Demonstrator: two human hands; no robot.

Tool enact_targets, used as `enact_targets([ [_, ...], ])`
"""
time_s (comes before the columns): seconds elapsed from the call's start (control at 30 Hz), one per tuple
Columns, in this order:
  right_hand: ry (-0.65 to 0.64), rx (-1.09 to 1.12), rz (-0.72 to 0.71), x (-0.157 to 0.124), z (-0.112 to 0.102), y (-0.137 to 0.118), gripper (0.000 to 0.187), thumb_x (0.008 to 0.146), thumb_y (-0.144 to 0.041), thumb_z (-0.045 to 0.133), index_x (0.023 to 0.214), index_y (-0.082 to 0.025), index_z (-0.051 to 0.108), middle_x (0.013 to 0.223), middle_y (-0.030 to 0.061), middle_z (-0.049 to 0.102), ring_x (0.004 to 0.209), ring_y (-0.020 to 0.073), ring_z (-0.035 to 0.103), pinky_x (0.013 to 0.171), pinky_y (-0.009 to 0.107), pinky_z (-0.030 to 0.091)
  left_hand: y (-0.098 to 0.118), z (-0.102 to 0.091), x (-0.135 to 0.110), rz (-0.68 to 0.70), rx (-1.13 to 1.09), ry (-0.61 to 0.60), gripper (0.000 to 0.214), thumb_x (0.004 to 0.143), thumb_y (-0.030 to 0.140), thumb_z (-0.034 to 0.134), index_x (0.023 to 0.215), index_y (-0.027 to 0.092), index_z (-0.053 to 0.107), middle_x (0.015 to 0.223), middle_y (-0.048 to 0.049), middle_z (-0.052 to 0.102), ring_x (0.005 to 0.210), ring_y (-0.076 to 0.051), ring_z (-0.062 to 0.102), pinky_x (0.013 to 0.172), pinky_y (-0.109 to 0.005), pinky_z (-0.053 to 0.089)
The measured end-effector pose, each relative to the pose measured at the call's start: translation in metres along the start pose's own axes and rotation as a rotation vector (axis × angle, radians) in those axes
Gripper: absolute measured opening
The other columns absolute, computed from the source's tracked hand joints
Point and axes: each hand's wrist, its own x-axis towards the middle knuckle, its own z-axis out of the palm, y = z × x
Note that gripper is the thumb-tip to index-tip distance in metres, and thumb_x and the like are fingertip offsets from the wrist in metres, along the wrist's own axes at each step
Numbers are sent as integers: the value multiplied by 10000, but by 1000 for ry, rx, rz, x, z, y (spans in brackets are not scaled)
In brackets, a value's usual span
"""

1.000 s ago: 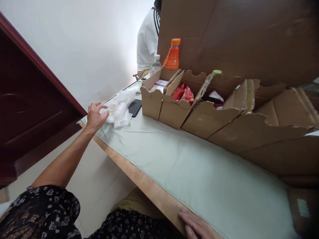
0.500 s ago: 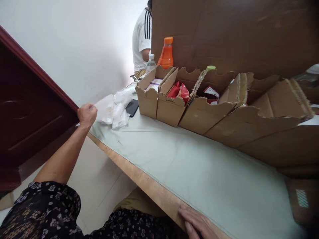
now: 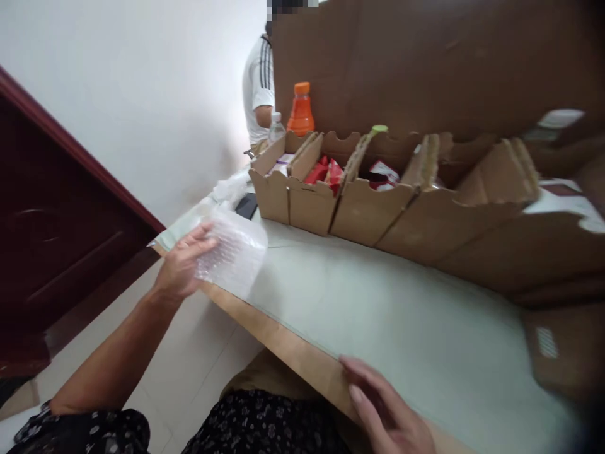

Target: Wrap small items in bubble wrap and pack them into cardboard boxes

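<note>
Bubble wrap (image 3: 239, 252): centre-left, pinched in left grip (image 3: 182, 265) | right grip (image 3: 399, 417): thumb and fingers apart, lower right, by worktop (image 3: 373, 302) edge | cardboard bins (image 3: 368, 215): upper right

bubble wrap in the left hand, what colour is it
The bubble wrap is clear to whitish; the head view shows it.

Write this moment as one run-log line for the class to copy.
left hand: holds bubble wrap | right hand: open at edge of table, nothing visibly held | cardboard boxes: in a row on table
</note>
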Motion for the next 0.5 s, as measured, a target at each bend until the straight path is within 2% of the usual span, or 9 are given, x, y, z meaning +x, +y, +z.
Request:
enact_targets([
  [0.13,7,466,222,14,-1,-25,535,932,-593,674,1330,-238,716,1306,149,757,1117,297,769,831,392,677,-6,67,-42,-306,-270,-603,395,727,414,826,1076,249,746,875,-47,771,768,-228,743,735,-363,606],
  [0.2,23,683,270,23,-4,-29,606,888,-668,683,1283,-210,725,1251,161,770,1084,309,767,823,421,667,-8,92,-59,-395,-305,-873,393,743,442,849,1066,236,764,888,-55,772,769,-217,737,700,-326,585],
  [0.23,74,747,290,26,-7,-28,590,852,-668,721,1217,-206,744,1195,151,786,1058,305,766,838,428,659,-10,101,-65,-416,-290,-981,393,765,450,844,1079,226,766,901,-61,773,782,-213,735,701,-316,577],
  [0.3,264,802,322,29,-13,-21,495,765,-589,830,1081,-215,760,1094,106,803,1009,274,761,891,422,639,-16,115,-74,-419,-212,-1097,415,806,432,824,1155,221,749,936,-62,774,823,-204,728,724,-302,565],
  [0.4,555,798,332,25,-20,-7,435,674,-464,903,1004,-235,737,1032,44,794,958,216,736,916,386,619,-27,127,-85,-381,-71,-1106,451,808,359,816,1227,227,715,990,-51,768,915,-206,717,796,-306,560],
  [0.5,651,754,335,17,-25,3,395,670,-436,890,954,-234,702,971,21,762,888,186,700,842,352,609,-34,132,-95,-341,48,-1121,253,828,386,768,994,196,748,931,-46,751,897,-211,695,798,-314,547],
])
